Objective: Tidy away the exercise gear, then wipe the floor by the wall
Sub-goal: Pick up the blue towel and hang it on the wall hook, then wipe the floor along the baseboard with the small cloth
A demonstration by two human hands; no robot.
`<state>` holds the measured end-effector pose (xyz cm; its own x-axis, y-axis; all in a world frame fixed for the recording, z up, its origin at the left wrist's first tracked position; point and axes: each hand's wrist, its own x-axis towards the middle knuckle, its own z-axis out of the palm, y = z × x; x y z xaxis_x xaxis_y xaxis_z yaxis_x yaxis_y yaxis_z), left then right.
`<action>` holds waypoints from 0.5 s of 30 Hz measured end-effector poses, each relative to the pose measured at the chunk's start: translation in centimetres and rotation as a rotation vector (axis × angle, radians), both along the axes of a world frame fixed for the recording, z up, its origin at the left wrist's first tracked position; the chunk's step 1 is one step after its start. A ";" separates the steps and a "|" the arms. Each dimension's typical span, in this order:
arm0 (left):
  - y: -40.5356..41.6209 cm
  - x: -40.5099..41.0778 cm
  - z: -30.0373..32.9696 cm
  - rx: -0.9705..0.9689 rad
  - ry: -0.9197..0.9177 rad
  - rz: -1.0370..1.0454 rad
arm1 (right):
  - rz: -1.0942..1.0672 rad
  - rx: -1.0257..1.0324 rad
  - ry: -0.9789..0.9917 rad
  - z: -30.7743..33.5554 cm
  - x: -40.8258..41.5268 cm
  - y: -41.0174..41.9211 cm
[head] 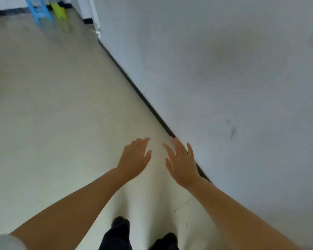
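Both my hands are stretched out in front of me over the pale floor [52,105], holding nothing. My left hand [135,157] has relaxed, slightly bent fingers. My right hand [181,163] has its fingers spread and hangs just over the dark skirting line [134,83] where the floor meets the white wall [215,69]. No exercise gear or cloth shows near my hands. My dark trouser legs and shoes [119,231] appear at the bottom of the head view.
A blue plastic stool [38,9] and a yellow-green object [59,11] stand far off at the top left, near a white door frame [95,15]. The wall runs diagonally along my right side.
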<state>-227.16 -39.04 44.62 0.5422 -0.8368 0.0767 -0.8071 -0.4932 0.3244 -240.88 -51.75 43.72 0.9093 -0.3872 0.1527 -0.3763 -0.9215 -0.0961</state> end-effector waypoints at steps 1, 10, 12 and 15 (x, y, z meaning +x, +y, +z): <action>2.7 0.1 -1.5 0.032 0.002 0.048 | 0.020 0.025 0.055 -0.8 0.5 2.0; 29.0 -0.1 -10.4 0.356 0.178 0.510 | 0.262 0.224 0.513 -8.3 6.6 20.6; 34.5 1.1 -10.5 0.435 0.225 0.584 | 0.281 0.275 0.586 -8.9 9.5 25.2; 40.6 3.9 -9.8 0.472 0.241 0.698 | 0.315 0.298 0.572 -8.5 14.4 31.3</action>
<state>-223.23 1.54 34.80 0.8992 -0.2232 -0.3763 -0.2064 -0.9748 0.0849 -226.43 -20.48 35.24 0.8908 -0.0447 -0.4521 -0.1636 -0.9600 -0.2273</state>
